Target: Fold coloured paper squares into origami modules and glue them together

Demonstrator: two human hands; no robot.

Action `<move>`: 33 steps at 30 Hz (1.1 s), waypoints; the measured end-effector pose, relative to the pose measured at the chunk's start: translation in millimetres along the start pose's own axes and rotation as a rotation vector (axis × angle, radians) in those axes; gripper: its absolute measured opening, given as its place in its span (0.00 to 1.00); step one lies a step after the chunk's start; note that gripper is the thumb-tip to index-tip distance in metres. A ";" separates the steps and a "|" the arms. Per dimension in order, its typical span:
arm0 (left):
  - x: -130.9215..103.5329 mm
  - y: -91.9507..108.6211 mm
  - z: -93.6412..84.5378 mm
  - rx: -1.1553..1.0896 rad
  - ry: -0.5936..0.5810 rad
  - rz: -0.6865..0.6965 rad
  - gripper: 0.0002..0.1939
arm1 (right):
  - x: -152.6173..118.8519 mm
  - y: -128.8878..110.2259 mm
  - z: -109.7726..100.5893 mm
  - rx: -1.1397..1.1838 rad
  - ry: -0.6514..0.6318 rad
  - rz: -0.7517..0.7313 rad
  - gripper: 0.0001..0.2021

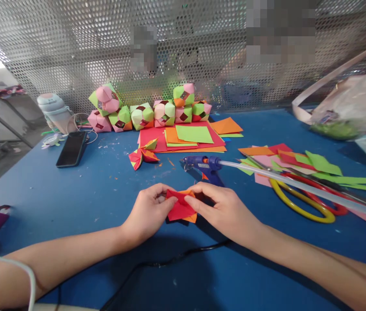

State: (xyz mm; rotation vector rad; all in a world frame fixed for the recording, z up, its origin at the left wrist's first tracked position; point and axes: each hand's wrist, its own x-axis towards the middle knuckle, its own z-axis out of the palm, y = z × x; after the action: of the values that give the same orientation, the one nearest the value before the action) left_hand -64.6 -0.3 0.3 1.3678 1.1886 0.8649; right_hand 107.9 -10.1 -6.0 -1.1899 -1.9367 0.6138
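Note:
Between my two hands is a small folded paper piece point(180, 208), red on top with orange showing at its right and lower edges. My left hand point(148, 211) pinches its left side, thumb on the red face. From the right, my right hand point(223, 211) grips the other edge, thumb also on top; its other fingers are partly hidden behind the paper. Just beyond lies a blue glue gun point(204, 164) with a long clear glue stick point(267, 173) in its back. A folded red, orange and green paper piece point(144, 154) rests further off to the left.
Paper balls point(142, 115) stand in a row against the perforated metal screen point(105, 52). Paper sheets point(183, 140) lie before them. Scissors point(302, 201) and scraps point(296, 160) are at right, a phone point(71, 149) and bottle point(55, 111) at left. A black cord point(166, 262) crosses the near side.

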 end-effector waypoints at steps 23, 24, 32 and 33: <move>-1.7 4.4 -2.3 0.088 -0.018 0.090 0.10 | 2.7 -1.0 -5.0 0.065 0.003 -0.019 0.05; -1.9 4.8 -2.1 0.078 -0.014 0.085 0.10 | 2.5 -1.0 -4.8 0.060 0.001 -0.009 0.05; 1.3 1.7 -4.2 0.042 -0.051 0.100 0.10 | 2.2 -3.0 -7.2 -0.051 -0.010 -0.166 0.07; 2.3 1.4 -4.8 0.030 -0.029 0.089 0.10 | 1.4 -4.8 -11.2 -0.126 -0.002 -0.209 0.08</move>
State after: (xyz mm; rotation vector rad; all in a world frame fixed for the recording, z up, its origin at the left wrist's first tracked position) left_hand -68.4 3.2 2.1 1.4621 1.1300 0.8897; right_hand 114.0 -10.9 4.7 -1.0436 -2.0943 0.3882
